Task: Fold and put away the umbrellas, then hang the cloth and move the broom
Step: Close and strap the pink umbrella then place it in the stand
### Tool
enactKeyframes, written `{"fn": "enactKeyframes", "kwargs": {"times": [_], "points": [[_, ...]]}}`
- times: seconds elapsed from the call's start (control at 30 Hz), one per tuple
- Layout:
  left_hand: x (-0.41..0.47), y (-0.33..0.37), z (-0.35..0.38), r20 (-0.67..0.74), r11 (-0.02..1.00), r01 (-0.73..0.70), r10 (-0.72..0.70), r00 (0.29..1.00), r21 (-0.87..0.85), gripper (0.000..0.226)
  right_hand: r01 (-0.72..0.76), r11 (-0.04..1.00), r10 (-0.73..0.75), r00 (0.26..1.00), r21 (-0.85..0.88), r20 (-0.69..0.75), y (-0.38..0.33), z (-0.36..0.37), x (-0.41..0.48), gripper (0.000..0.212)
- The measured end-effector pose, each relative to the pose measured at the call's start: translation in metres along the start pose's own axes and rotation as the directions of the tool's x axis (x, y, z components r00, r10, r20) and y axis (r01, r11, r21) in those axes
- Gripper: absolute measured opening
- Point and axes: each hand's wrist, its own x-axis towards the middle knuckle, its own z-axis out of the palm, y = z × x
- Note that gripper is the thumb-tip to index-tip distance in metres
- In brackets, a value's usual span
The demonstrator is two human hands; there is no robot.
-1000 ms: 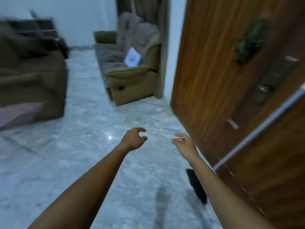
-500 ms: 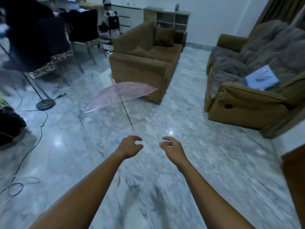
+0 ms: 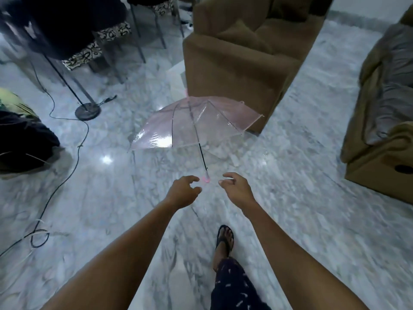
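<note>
An open, see-through pink umbrella (image 3: 196,124) lies tilted on the marble floor in front of a brown armchair, its dark shaft running toward me to a pink handle (image 3: 206,178). My left hand (image 3: 182,193) hovers just left of that handle, fingers curled and apart, empty. Just right of the handle is my right hand (image 3: 237,189), also empty with spread fingers. Neither hand touches the umbrella. No cloth or broom is in view.
The brown armchair (image 3: 241,54) stands behind the umbrella, and a sofa (image 3: 380,121) is at the right. A black lamp stand base (image 3: 87,111) and trailing cables (image 3: 67,175) cross the floor at left. A dark bundle (image 3: 22,139) lies far left. My sandalled foot (image 3: 224,239) steps forward.
My view has swung from the wooden door and broom to the room. I have walked closer to the umbrella, and both hands now reach near its handle.
</note>
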Motion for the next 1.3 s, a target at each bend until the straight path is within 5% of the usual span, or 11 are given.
{"fn": "enactKeyframes", "kwargs": {"times": [0.2,0.4,0.7,0.87,0.97,1.13,1.3], "points": [[0.155,0.012,0.022,-0.015,0.946,0.261,-0.269,0.963,-0.194,0.039,-0.107,0.976,0.126,0.987,-0.188,0.095,-0.006,-0.018,0.167,0.036],[0.317,-0.069,0.104,-0.016,0.858,0.365,-0.398,0.917,-0.361,0.039,-0.12,0.949,0.174,0.971,-0.293,0.166,0.075,0.024,0.353,0.036],[0.545,-0.228,0.209,0.047,0.835,0.284,-0.297,0.954,-0.471,0.038,-0.094,0.972,0.127,0.981,-0.217,0.147,0.227,0.121,0.57,0.03],[0.632,-0.259,0.237,0.048,0.728,0.143,-0.15,0.987,-0.671,0.053,0.032,0.983,-0.014,0.995,-0.183,0.101,0.229,0.164,0.659,0.038],[0.654,-0.25,0.232,0.076,0.585,0.116,-0.092,0.993,-0.803,0.053,0.152,0.967,-0.123,0.982,-0.203,0.146,0.188,0.175,0.685,0.047],[0.595,-0.212,0.191,-0.013,0.693,0.065,-0.107,0.994,-0.718,0.031,0.224,0.945,-0.175,0.962,-0.238,0.21,0.135,0.164,0.637,0.015],[0.472,-0.132,0.132,0.02,0.729,0.067,-0.073,0.997,-0.681,0.023,0.137,0.978,-0.101,0.972,-0.158,0.213,0.066,0.12,0.512,0.014]]}}
